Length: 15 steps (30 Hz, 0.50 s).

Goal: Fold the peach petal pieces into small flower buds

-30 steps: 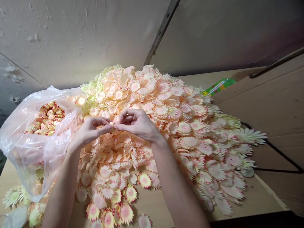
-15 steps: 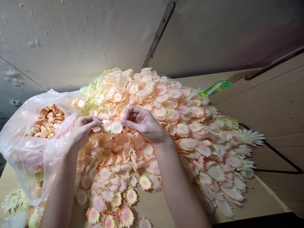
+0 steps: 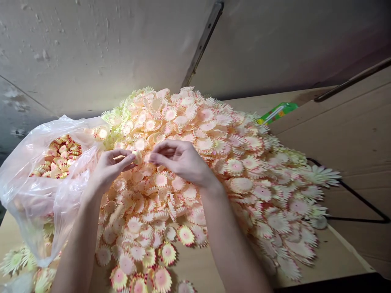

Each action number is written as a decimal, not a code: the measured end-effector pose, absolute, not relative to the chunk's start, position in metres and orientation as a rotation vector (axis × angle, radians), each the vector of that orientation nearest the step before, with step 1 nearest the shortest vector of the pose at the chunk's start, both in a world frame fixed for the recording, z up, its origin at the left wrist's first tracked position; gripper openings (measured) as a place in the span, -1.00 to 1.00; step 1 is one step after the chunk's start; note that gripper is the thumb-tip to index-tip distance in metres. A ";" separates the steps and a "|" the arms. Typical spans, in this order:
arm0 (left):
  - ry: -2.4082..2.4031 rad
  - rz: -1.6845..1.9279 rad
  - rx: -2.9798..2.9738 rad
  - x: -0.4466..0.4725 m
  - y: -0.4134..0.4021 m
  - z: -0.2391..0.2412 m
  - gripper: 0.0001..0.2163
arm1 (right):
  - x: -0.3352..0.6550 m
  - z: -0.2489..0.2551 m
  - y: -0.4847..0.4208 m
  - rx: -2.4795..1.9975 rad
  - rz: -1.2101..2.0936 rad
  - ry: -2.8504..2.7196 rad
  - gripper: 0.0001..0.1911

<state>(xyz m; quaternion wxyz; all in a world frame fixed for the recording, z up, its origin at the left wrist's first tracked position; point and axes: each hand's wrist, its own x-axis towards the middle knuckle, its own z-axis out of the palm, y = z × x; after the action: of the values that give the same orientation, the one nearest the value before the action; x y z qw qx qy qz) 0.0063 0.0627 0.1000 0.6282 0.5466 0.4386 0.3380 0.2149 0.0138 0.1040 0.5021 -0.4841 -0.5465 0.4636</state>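
Over our heap of loose flower discs [image 3: 241, 184], our left hand [image 3: 111, 167] pinches one disc [image 3: 138, 158], our right hand [image 3: 181, 160] curls at its three o'clock, grip unclear, while a bag [image 3: 70, 195] at nine o'clock holds visibly fewer.

The petal discs [image 3: 235, 167] were coloured cream and pale pink, many edged with red. The bag [image 3: 33, 199] was tinted milky white, the packet [image 3: 281, 112] printed green and yellow, the counter [image 3: 198, 262] toned light tan.
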 end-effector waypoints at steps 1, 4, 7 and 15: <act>0.971 0.760 1.258 0.007 0.062 0.099 -0.66 | 0.210 0.103 0.014 -1.145 1.154 -1.350 -0.65; 0.905 0.716 1.328 0.007 0.060 0.098 -0.71 | 0.199 0.100 0.015 -1.154 1.161 -1.378 -0.63; 0.919 0.712 1.451 0.006 0.058 0.101 -0.73 | 0.196 0.099 0.015 -1.180 1.116 -1.384 -0.66; 0.936 0.698 1.539 0.008 0.055 0.106 -0.74 | 0.202 0.102 0.013 -1.172 1.153 -1.346 -0.78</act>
<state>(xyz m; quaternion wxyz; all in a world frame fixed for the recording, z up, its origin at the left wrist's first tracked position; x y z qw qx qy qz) 0.0078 0.0550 0.1059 0.5688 0.6553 0.3985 0.2971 0.2018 0.0132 0.1019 0.4869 -0.4818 -0.5533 0.4740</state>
